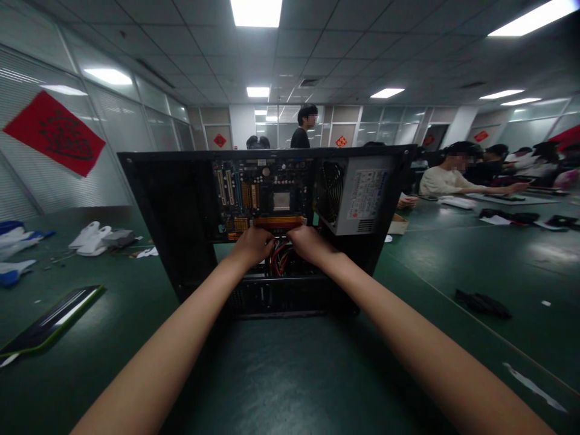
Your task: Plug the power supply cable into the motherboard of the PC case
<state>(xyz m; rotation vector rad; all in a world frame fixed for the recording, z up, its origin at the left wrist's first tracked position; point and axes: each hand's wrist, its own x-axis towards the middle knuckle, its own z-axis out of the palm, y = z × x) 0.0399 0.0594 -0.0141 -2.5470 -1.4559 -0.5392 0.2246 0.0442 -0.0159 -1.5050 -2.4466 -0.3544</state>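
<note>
An open black computer case (pixel 163 211) stands on the table in front of me. Inside it is a motherboard (pixel 267 181) with a bare square processor socket area, and at the upper right a power supply (pixel 362 196) with a fan. Both hands reach to the board's lower edge, at the orange and red memory slots (pixel 283 223). My left hand (pixel 254 246) is closed at their left end, my right hand (pixel 310 243) closed at their right end, thumbs toward each other. The fingertips are hidden; what they grip cannot be made out. Red and black cables (pixel 281 258) hang just below.
A green-edged black tablet-like board (pixel 54 320) lies on the green table (pixel 281 374) at left, near white gloves (pixel 90 237) and a grey block (pixel 118 238). Dark cloth (pixel 483 303) lies at right. People sit along the right side; another person (pixel 304 130) is behind the case.
</note>
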